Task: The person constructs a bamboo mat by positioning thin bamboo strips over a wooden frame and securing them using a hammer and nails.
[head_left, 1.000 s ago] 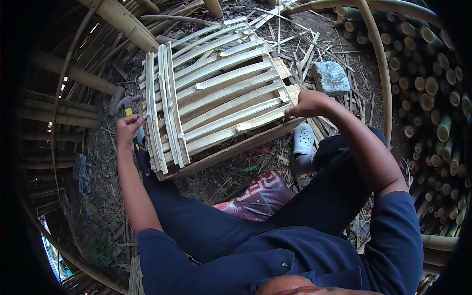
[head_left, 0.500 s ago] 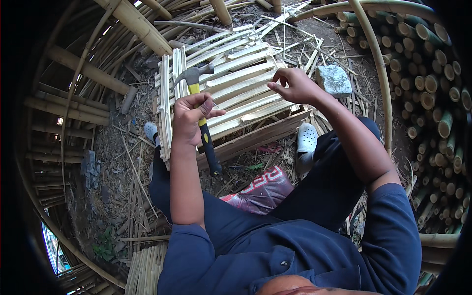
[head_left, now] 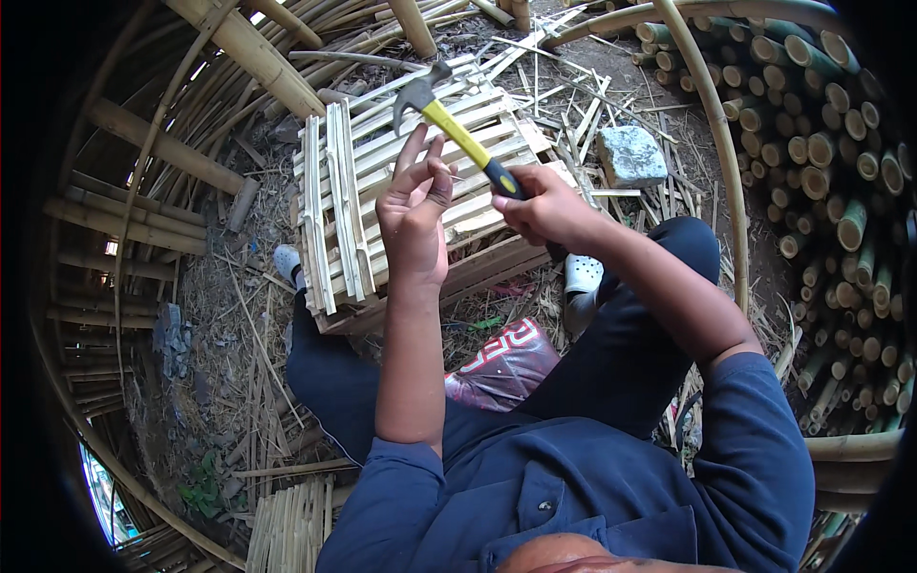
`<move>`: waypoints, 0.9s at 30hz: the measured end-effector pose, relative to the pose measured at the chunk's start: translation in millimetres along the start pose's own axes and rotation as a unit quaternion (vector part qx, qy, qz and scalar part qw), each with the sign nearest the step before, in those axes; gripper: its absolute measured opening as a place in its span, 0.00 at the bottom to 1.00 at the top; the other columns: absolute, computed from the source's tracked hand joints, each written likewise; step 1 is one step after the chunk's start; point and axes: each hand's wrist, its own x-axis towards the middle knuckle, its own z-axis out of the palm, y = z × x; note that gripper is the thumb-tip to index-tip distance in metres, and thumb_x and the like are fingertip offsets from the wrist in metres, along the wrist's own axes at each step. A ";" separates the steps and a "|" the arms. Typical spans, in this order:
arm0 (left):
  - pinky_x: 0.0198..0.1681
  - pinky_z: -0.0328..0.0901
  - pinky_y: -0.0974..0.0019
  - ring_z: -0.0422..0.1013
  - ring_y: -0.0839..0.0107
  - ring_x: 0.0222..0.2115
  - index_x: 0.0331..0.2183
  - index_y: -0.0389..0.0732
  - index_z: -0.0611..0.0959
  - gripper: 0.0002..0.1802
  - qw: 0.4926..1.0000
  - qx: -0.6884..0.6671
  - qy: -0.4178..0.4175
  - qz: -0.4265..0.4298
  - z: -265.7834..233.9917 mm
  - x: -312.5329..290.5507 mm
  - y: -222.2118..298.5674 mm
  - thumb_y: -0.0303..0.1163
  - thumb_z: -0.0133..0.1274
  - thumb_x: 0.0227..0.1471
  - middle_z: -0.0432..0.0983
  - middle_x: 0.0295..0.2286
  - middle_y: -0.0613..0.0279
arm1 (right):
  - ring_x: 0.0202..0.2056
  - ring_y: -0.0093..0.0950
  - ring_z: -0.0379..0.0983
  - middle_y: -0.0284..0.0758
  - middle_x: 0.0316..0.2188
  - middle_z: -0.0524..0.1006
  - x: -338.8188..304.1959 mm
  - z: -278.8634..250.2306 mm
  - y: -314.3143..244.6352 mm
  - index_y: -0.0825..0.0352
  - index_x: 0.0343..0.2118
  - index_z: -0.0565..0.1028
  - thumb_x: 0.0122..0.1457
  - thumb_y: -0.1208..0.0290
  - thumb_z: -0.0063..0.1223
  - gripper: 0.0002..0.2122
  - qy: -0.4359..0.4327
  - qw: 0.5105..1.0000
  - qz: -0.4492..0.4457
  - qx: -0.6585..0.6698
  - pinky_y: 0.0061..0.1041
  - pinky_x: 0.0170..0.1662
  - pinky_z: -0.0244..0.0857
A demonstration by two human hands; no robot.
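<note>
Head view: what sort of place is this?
Probably a rough bamboo workshop or shed: cut bamboo poles stacked at right, a slatted crate before the person, and a hammer in the right hand.

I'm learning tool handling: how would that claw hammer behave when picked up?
The claw hammer is probably head-heavy, its metal head at one end. It's likely stiff, given the straight handle. Its black grip looks rubbery, perhaps limiting slip.

Floor (head_left: 626, 72): dirt, strewn with scraps (head_left: 593, 108)
Left wall (head_left: 162, 145): bamboo poles (head_left: 134, 224)
Far right: stacked cut bamboo (head_left: 820, 150)
Light: daylight, near-left gap (head_left: 105, 492)
</note>
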 end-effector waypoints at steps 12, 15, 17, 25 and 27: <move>0.59 0.61 0.45 0.72 0.57 0.52 0.33 0.41 0.82 0.06 0.732 0.644 -0.133 0.177 -39.7 23.5 -134.9 0.24 0.57 0.50 0.81 0.45 0.57 | 0.21 0.17 0.67 0.28 0.19 0.72 -47.4 -96.3 34.3 0.74 0.42 0.78 0.65 0.59 0.56 0.18 0.251 0.945 0.013 -0.209 0.26 0.25 0.61; 0.63 0.55 0.45 0.68 0.57 0.57 0.32 0.42 0.82 0.04 0.723 0.666 -0.150 0.110 -42.4 22.2 -140.6 0.25 0.55 0.51 0.77 0.51 0.58 | 0.25 0.25 0.73 0.37 0.21 0.77 -51.0 -105.1 47.1 0.73 0.39 0.80 0.63 0.60 0.58 0.16 0.251 0.922 -0.011 -0.295 0.32 0.32 0.66; 0.64 0.55 0.44 0.66 0.56 0.59 0.33 0.42 0.83 0.05 0.738 0.652 -0.155 0.083 -45.0 21.6 -142.3 0.25 0.56 0.51 0.75 0.54 0.54 | 0.30 0.34 0.78 0.45 0.25 0.80 -55.5 -104.3 52.6 0.72 0.36 0.81 0.62 0.58 0.58 0.18 0.253 0.899 -0.025 -0.357 0.37 0.38 0.68; 0.66 0.53 0.44 0.65 0.56 0.61 0.31 0.43 0.81 0.03 0.724 0.676 -0.132 0.044 -46.3 18.9 -144.6 0.26 0.53 0.54 0.73 0.55 0.48 | 0.29 0.42 0.78 0.46 0.23 0.79 -79.4 -96.3 52.5 0.68 0.36 0.82 0.61 0.50 0.57 0.21 0.279 0.831 0.030 -0.480 0.40 0.36 0.68; 0.66 0.53 0.43 0.65 0.57 0.60 0.31 0.43 0.80 0.02 0.725 0.674 -0.131 0.048 -45.4 18.6 -143.8 0.26 0.52 0.53 0.74 0.54 0.49 | 0.27 0.41 0.78 0.44 0.21 0.78 -84.5 -97.5 54.3 0.67 0.37 0.82 0.61 0.51 0.57 0.20 0.294 0.814 -0.016 -0.500 0.40 0.35 0.68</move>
